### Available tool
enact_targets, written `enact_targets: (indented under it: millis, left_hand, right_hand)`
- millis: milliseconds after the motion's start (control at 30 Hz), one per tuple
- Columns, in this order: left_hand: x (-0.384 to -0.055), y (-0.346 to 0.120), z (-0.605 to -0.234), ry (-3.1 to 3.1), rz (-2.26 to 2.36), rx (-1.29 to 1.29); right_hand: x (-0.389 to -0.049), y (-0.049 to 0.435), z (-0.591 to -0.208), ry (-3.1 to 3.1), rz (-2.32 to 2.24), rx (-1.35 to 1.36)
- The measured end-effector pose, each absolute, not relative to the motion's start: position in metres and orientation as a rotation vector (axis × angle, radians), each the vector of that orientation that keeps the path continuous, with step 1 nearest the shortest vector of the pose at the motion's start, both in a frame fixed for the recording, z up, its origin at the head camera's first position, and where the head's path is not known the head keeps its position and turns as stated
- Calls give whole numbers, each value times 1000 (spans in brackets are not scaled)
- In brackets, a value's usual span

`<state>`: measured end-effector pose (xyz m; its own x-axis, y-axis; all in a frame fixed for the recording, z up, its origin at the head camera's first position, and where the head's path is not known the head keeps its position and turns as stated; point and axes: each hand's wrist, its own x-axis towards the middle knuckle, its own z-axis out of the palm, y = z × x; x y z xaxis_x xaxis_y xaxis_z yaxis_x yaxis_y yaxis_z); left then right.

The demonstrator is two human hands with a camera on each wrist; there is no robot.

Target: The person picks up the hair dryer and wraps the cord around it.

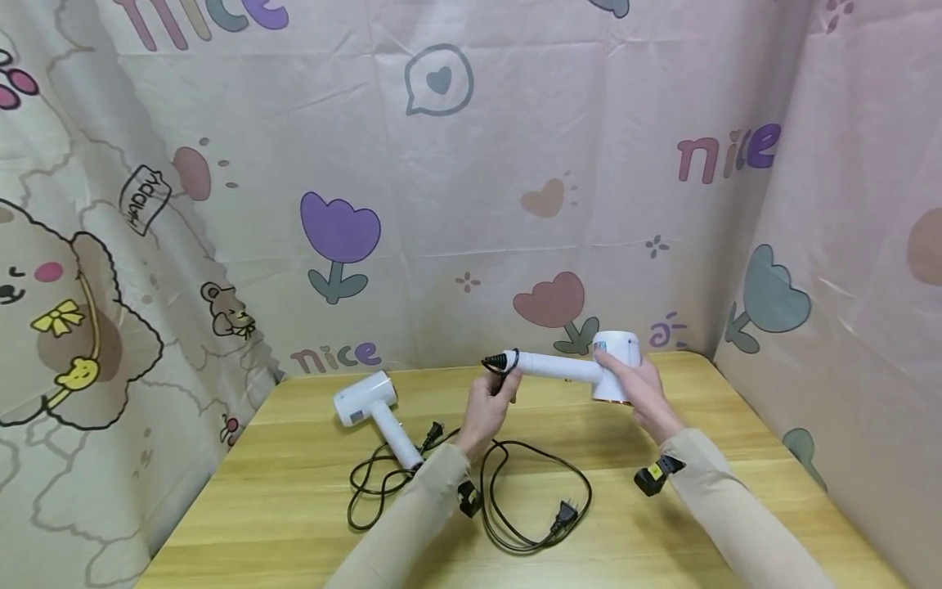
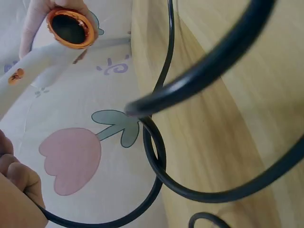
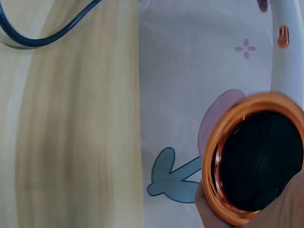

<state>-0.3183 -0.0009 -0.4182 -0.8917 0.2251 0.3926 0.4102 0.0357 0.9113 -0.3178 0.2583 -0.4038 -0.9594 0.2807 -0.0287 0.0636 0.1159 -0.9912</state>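
A white hair dryer [image 1: 555, 366] is held up above the table, its handle pointing left. My right hand [image 1: 642, 391] grips its head. A copper-coloured ring [image 3: 216, 190] circles the dark mesh at one end of the head in the right wrist view. At the handle's tip, my left hand [image 1: 486, 411] pinches the black power cord [image 2: 187, 85], and a loop of it goes round the handle end by the ribbed black sleeve [image 1: 496, 361]. From there the cord runs down to the table and lies in a loose coil with its plug [image 1: 565, 515].
A second white hair dryer [image 1: 365, 399] lies to the left on the wooden table [image 1: 257, 507], its black cord [image 1: 356, 499] tangled beside the handle, plug [image 1: 434, 433] nearby. A printed curtain [image 1: 441, 204] stands behind the table and on both sides.
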Motion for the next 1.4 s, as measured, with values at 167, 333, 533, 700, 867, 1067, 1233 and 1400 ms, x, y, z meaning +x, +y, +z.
enact_targets:
  millis: [167,333,533,700,867,1067,1233,1400]
  left_hand:
    - [-313,-5,-411,-2101,-2083,-654]
    - [-305,-14,-401,-2118,-2236,-598]
    - [-326,-13,-423,-2119,-2427,-538]
    - [-330,-10,-423,-2184,-2427,-434]
    - [-330,-9,-421,-2256,-2167,-391]
    - [-329,-11,-415,-2400,-1656,-506]
    - [-335,-13,-402,-2359,-1244,-715]
    - [-341,-16,-391,-2339,-983,-814]
  right_hand:
    - [-316,254,-395,-2198,1844,-359]
    - [-312,248,-392,-2171,1750,-382]
    - [-310,245,-392,-2146,1698,-404]
    - [-312,246,-394,-2126,1701,-431]
    - [-321,248,-392,-2063,1661,-449]
    - [-328,257,-387,-1996,1484,-433]
    - [-328,264,-383,-2029,1277,-376]
    - [-325,266,-380,-2072,1169,-281]
